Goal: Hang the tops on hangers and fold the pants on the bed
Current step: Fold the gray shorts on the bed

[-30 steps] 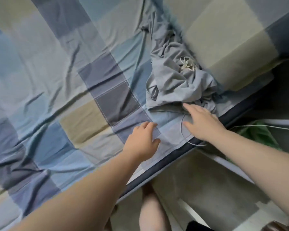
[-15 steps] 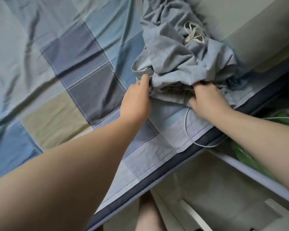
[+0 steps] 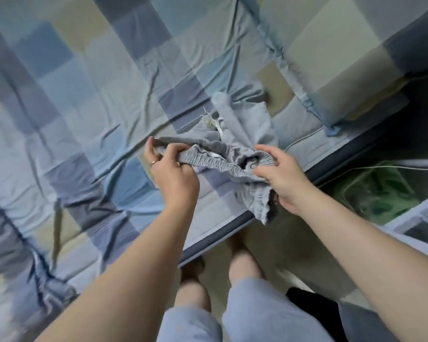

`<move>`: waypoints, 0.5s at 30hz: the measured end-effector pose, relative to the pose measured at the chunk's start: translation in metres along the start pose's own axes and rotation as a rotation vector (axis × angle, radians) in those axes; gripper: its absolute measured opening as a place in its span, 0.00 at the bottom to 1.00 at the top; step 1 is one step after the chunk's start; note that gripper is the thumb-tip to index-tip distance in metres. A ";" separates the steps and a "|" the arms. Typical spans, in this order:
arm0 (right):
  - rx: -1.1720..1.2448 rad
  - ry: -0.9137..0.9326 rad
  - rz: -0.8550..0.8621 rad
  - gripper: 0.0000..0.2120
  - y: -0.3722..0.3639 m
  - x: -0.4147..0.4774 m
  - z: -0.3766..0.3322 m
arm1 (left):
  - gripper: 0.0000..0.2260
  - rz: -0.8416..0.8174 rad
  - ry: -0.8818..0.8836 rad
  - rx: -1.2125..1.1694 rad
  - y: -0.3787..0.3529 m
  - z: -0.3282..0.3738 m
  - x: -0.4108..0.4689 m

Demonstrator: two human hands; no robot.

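Note:
Grey-blue pants (image 3: 242, 127) with a white drawstring lie bunched near the bed's front edge. Their elastic waistband is lifted toward me. My left hand (image 3: 171, 171) pinches the waistband's left end between thumb and fingers. My right hand (image 3: 279, 174) grips the waistband's right end, with a fold of cloth hanging below it over the mattress edge. The legs of the pants trail away on the checked bed sheet (image 3: 89, 99).
A pillow (image 3: 344, 53) in matching checked fabric lies at the upper right. A thin white cable (image 3: 304, 141) runs along the mattress edge. Beside the bed at the right are a green bag (image 3: 381, 191) and a white frame. My legs stand at the bed's edge.
Both hands went from reaching under the crumpled pants to gripping the waistband and pulling it up and toward me, spreading it between them. The view has tilted down.

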State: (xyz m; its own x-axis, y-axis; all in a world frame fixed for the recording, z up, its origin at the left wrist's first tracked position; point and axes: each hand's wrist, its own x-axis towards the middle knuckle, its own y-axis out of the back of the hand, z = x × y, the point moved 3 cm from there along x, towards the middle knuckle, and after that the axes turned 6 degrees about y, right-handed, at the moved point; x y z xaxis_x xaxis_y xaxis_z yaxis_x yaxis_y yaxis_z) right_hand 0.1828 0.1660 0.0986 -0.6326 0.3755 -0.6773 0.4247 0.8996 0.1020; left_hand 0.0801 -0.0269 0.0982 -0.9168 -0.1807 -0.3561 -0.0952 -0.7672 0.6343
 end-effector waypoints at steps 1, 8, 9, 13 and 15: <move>0.055 -0.015 -0.021 0.24 -0.013 -0.020 -0.009 | 0.22 0.028 0.048 -0.016 0.025 0.003 -0.007; 0.408 -0.120 -0.223 0.20 -0.088 -0.135 -0.074 | 0.15 -0.068 0.264 -0.206 0.179 0.004 -0.056; 0.431 -0.126 -0.253 0.19 -0.096 -0.148 -0.080 | 0.13 -0.104 0.343 -0.312 0.197 0.000 -0.064; 0.282 -0.091 -0.285 0.14 -0.119 -0.189 -0.091 | 0.12 -0.263 0.600 -0.869 0.258 -0.017 -0.094; 0.164 -0.075 -0.320 0.14 -0.132 -0.208 -0.089 | 0.09 -0.271 0.585 -1.073 0.286 -0.018 -0.106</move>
State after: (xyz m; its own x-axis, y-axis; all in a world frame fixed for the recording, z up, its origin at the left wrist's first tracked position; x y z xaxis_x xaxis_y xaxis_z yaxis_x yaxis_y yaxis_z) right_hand 0.2009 -0.0112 0.2905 -0.7035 0.0581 -0.7083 0.3151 0.9188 -0.2376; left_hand 0.1568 -0.2382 0.3053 -0.5811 0.0264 -0.8134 0.3617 -0.8869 -0.2872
